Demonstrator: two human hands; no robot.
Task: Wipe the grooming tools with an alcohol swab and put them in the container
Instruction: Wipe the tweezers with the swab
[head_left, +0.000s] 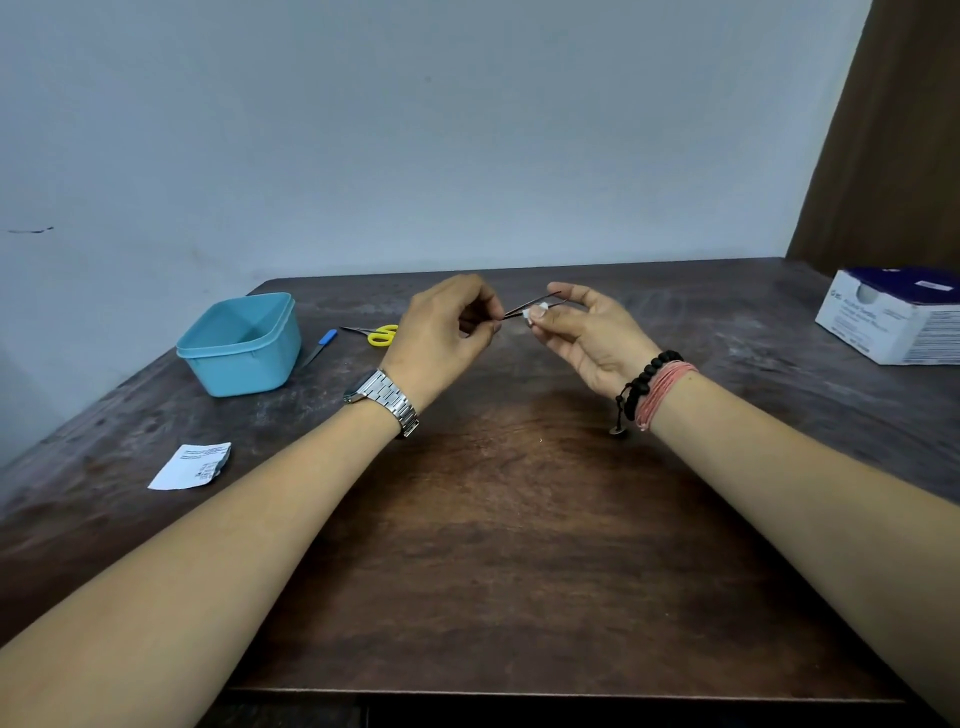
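Right now I have the tweezers (530, 305) held up in the air above the middle of the tabletop (498, 519), well to the right of the blue container (244, 345). My left hand (441, 332) pinches their near end between thumb and fingertips, a narrow grip. My right hand (587, 332) holds the small white alcohol swab (535, 313) folded against the tweezers' shaft, thumb and first fingers closed on it, the other fingers loosely spread.

I judge the step in hand to be the wiping of this first tool; whether the swab has covered the whole length I cannot tell, the tips being thin and partly hidden by my fingers.

Just right of the container lie the yellow-handled scissors (379, 334) and a slim tool with a blue cap (321, 345), both on the tabletop and, I think, not yet cleaned. The container looks empty from here. In front of the container, nearer me, is the torn swab wrapper (191, 466); far to its right, at the tabletop's edge, the swab box (893, 317).

The next move calls for drawing the swab along to the tips, then carrying the tweezers left with my left hand and dropping them inside the container.
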